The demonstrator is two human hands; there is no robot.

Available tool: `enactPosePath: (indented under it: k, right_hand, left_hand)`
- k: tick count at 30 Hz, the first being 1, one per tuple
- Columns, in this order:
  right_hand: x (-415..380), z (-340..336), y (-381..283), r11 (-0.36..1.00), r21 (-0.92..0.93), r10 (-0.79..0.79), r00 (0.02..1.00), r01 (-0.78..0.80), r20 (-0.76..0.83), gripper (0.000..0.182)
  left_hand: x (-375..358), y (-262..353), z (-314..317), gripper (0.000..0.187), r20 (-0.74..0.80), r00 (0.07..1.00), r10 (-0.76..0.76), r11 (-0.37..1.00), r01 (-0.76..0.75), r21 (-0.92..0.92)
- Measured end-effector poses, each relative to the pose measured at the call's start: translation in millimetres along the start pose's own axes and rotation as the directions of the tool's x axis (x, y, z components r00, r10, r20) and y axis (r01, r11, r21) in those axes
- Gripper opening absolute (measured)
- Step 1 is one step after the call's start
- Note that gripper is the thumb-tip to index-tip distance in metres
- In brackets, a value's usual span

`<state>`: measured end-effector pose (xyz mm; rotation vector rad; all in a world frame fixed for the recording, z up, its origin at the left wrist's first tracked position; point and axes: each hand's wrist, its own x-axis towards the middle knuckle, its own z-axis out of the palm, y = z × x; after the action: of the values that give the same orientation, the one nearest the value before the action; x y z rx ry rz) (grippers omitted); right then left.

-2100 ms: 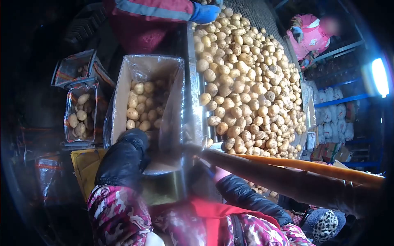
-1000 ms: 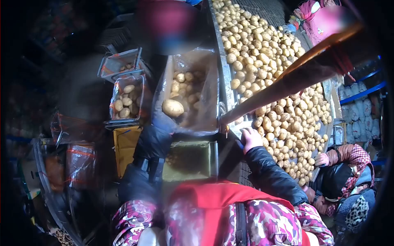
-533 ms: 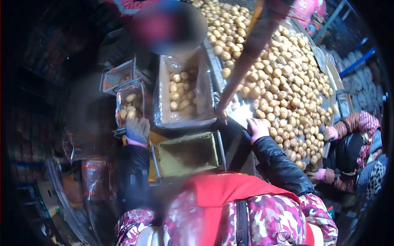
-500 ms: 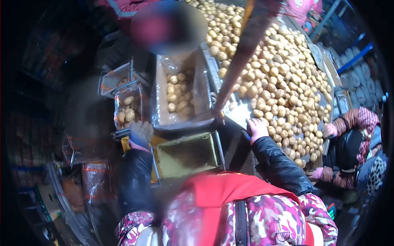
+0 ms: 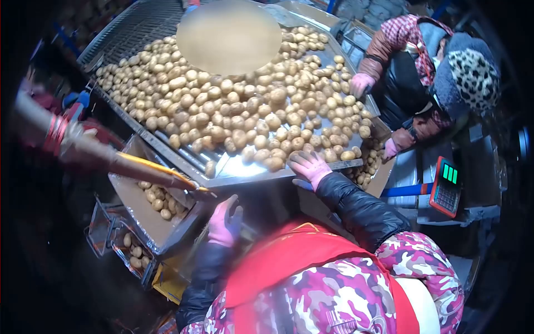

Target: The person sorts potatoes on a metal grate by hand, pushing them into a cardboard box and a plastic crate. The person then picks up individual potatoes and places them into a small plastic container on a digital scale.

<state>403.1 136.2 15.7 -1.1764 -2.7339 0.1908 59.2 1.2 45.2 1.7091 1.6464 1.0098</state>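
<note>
My right hand (image 5: pixel 310 167), in a pink glove, lies over the front rim of a metal sorting table (image 5: pixel 250 179). Its fingers are stretched toward the nearest potatoes (image 5: pixel 273 163), with nothing gripped. My left hand (image 5: pixel 223 221), gloved in pink too, is raised in front of the table's lower left corner. Its fingers point upward, apart and holding nothing. Loose potatoes cover most of the tabletop beyond both hands.
To the left stand a lined carton (image 5: pixel 146 214) with potatoes and a wire-framed basket (image 5: pixel 133 261). A brown post (image 5: pixel 142 167) slants across the left. At right a co-worker (image 5: pixel 428 72) reaches to the table, near a red scale (image 5: pixel 446 186).
The view has swung, bringing the table to the centre and the scale into sight. My left hand has left the small potato basket. My right hand stays at the table's rim.
</note>
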Motion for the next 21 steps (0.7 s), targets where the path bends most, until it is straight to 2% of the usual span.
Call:
enactPosePath:
  k: [3,4,7,11,16,18,20,21]
  right_hand:
    - [-23.8,0.4,23.4,0.984,0.062,0.160,0.982,-0.167,0.104,0.063]
    - [-28.5,3.2,30.4,0.986,0.046,0.159,0.986,-0.161,0.049,0.063]
    - [-33.6,4.2,40.1,0.992,0.015,0.128,0.991,-0.129,0.022,0.063]
    - [-36.7,7.0,44.0,0.988,0.055,0.142,0.990,-0.143,0.006,0.063]
    - [-39.7,14.2,53.6,0.996,0.042,0.083,0.997,-0.083,-0.003,0.062]
    - [-38.1,19.4,56.4,0.989,0.132,0.069,0.998,-0.069,0.005,0.063]
    - [-39.0,11.6,61.7,0.971,0.227,0.056,0.996,-0.070,0.069,0.066]
    - [-37.2,3.7,64.9,0.965,0.254,0.042,0.995,-0.064,0.093,0.061]
  left_hand:
    - [13.6,0.6,22.2,0.040,0.032,0.989,0.144,0.979,-0.147,0.141]
    - [21.6,-1.9,28.4,0.042,0.048,0.987,0.153,0.977,-0.159,0.144]
    - [42.5,-0.5,35.8,0.041,0.043,0.971,0.237,0.930,-0.239,0.279]
    - [82.1,-6.4,51.0,0.043,0.022,0.990,0.141,0.913,-0.139,0.384]
    - [127.7,-12.1,86.0,0.058,0.043,0.989,0.142,0.857,-0.145,0.495]
    - [137.3,-11.4,103.5,0.061,0.093,0.992,0.090,0.801,-0.127,0.585]
    - [141.5,-8.5,108.7,0.061,0.114,0.993,0.005,0.807,-0.071,0.586]
    - [143.2,-6.8,109.2,0.061,0.125,0.991,-0.040,0.807,-0.042,0.589]
